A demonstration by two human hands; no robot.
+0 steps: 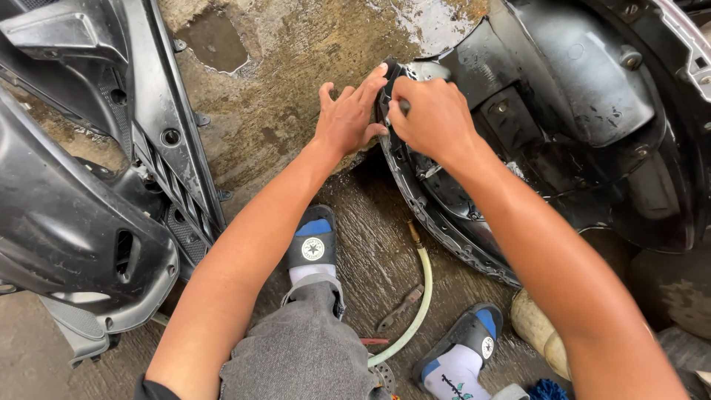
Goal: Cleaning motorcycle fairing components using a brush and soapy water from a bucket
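Wet, stained concrete floor here, with a small puddle up near the top. Lying on it there's a pale green hose curving between the two slippers, a rusty bit of metal just beside the hose, and a thin red stick near it. Big black plastic panels sit on the floor too, one on the left and one on the right.

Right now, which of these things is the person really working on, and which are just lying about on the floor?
In hand:
- black plastic panel, its edge held
- left hand, fingers pressed against that edge
- right hand, closed on the same edge

Lying about:
- second black panel at the left
- pale hose between the feet
- small rusty tool
- puddle on the concrete
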